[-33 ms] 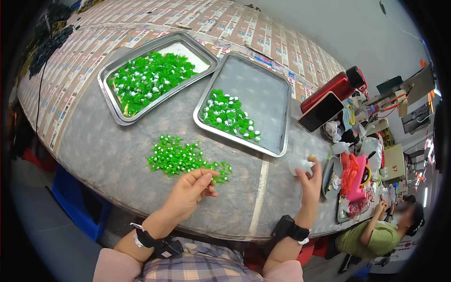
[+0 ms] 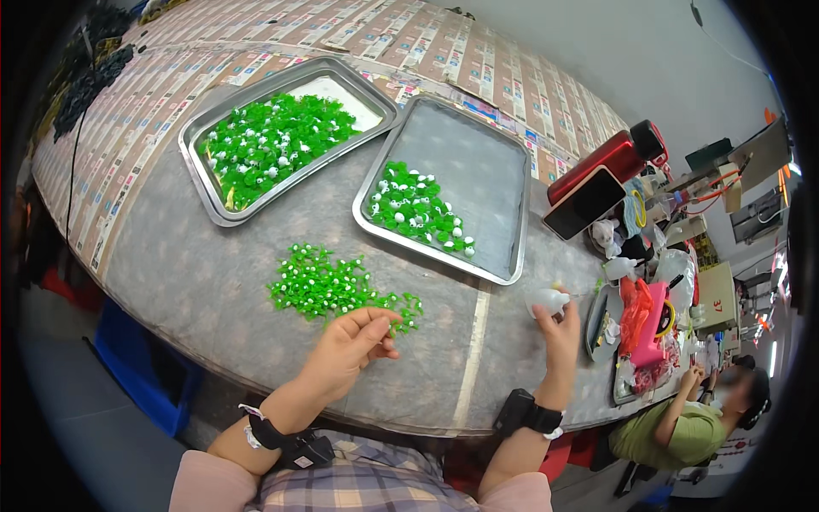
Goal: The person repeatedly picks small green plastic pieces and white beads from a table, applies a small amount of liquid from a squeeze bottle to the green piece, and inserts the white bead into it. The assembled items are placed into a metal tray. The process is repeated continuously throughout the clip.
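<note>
My left hand [image 2: 351, 346] is closed in a pinch at the near right edge of a loose pile of small green plastic pieces with white dots [image 2: 320, 282]. What sits between its fingertips is too small to make out, though green pieces show right beside them. Farther right, my right hand [image 2: 559, 337] has its fingers round a small translucent white squeeze bottle [image 2: 546, 300]. A thin needle-like tip points to the right from that bottle. Beyond the pile, a metal tray [image 2: 519, 256] carries green pieces with white balls in its near left corner.
A second metal tray [image 2: 189, 171], heaped with similar pieces, stands at the far left. On the right are a red flask [image 2: 589, 166], a phone [image 2: 584, 203], a grey dish [image 2: 600, 341] and a pink container [image 2: 648, 341]. A person in green [image 2: 674, 431] sits at the right.
My right hand has closed round the squeeze bottle, which has tilted so its thin tip points right. My left hand has barely moved.
</note>
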A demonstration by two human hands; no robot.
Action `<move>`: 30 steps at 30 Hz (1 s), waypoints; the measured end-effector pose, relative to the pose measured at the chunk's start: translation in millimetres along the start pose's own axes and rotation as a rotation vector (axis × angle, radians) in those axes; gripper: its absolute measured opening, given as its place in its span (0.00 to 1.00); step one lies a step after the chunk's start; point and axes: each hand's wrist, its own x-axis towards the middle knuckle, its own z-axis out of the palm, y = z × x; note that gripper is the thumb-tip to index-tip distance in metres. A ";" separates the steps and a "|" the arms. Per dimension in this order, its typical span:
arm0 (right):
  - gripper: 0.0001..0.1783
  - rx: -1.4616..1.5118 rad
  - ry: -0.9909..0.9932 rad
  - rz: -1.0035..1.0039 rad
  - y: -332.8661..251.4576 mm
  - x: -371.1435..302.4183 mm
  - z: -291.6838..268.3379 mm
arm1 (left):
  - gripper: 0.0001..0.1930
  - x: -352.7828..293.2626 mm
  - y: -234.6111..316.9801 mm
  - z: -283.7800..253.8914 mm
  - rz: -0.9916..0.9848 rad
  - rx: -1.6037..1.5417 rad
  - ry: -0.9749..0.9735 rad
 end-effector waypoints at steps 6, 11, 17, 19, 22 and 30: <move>0.19 0.272 0.052 -0.185 -60.4 -17.8 17.6 | 0.11 1.9 -9.0 -5.4 -0.093 0.036 -0.063; 0.32 0.326 0.115 -0.450 -98.4 -47.4 30.7 | 0.11 3.8 -8.9 -7.9 -0.108 -0.008 -0.089; 0.36 0.421 0.269 -0.448 -132.6 -64.8 79.0 | 0.06 5.4 -8.1 -9.5 -0.112 -0.110 -0.096; 0.37 0.400 0.119 -0.387 -132.8 -70.3 85.5 | 0.05 5.0 -7.6 -10.1 -0.114 -0.121 -0.098; 0.37 0.352 0.206 -0.509 -129.3 -72.2 100.0 | 0.04 4.4 -7.0 -9.7 -0.117 -0.125 -0.103; 0.32 0.346 0.128 -0.746 -114.2 -71.5 108.1 | 0.04 4.7 -7.2 -8.5 -0.120 -0.126 -0.107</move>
